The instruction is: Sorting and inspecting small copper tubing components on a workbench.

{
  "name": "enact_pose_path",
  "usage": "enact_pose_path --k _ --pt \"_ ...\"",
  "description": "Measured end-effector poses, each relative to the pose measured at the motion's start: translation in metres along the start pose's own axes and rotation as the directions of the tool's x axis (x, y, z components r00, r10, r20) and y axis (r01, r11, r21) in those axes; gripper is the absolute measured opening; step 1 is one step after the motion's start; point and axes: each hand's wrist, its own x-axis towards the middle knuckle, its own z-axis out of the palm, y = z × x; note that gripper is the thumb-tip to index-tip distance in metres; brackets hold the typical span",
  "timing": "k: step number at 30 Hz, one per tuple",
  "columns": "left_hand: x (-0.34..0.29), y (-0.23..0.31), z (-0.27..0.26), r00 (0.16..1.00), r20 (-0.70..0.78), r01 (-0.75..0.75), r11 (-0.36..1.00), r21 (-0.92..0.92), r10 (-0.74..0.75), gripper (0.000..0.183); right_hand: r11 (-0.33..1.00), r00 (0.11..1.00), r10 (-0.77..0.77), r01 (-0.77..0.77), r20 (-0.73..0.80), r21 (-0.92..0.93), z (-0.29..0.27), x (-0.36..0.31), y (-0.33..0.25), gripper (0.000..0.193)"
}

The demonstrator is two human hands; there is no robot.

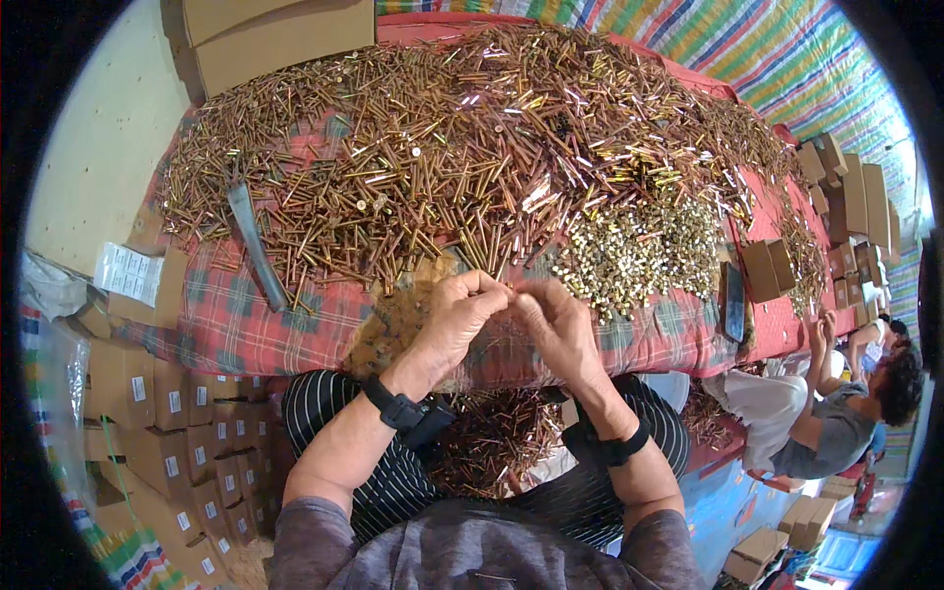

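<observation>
My left hand (454,313) and my right hand (559,329) meet over the near edge of a padded table covered in red and green plaid cloth (644,336). Thumbs and fingertips are pinched together at one spot. Whatever lies between them is too small and covered to make out. Just beyond spreads a big heap of long, thin, brass-coloured metal pieces like bolts (442,167). To the right of my fingers sits a pile of short, shiny, nut-like pieces (644,251). A worn brown patch (393,320) of the table shows beside my left hand.
A curved grey strip (256,246) lies on the left; a dark flat bar (733,300) and open carton (767,270) are at right. Cardboard boxes (157,442) stack up lower left. More metal pieces (492,447) lie between my knees. Another person (826,423) sits to the right.
</observation>
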Motion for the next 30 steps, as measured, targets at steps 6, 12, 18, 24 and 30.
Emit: enact_pose_path --k 6,12,18,24,30 --pt "-0.001 -0.005 0.0 0.999 0.029 0.04 0.999 -0.015 -0.04 0.007 0.965 0.972 0.21 -0.223 0.106 0.135 -0.004 0.004 0.009 0.021" --pt "-0.004 0.006 0.002 0.995 0.098 0.019 0.991 0.133 -0.032 0.014 0.955 1.0 -0.022 0.027 0.017 -0.296 -0.008 0.008 0.005 0.037" --pt "0.007 0.024 -0.016 0.966 0.222 -0.257 0.525 0.811 0.13 0.022 0.827 0.99 -0.122 0.063 -0.068 -0.558 -0.008 0.024 0.003 0.025" --pt "0.035 0.006 -0.024 0.921 0.058 -0.195 0.328 0.924 0.386 0.032 0.744 0.967 -0.252 0.167 -0.04 -0.647 0.025 0.054 0.026 0.019" --pt "0.04 -0.003 -0.03 0.907 0.076 -0.249 0.381 0.891 0.415 0.031 0.886 0.981 -0.175 0.12 -0.085 -0.448 0.049 0.052 0.011 0.037"
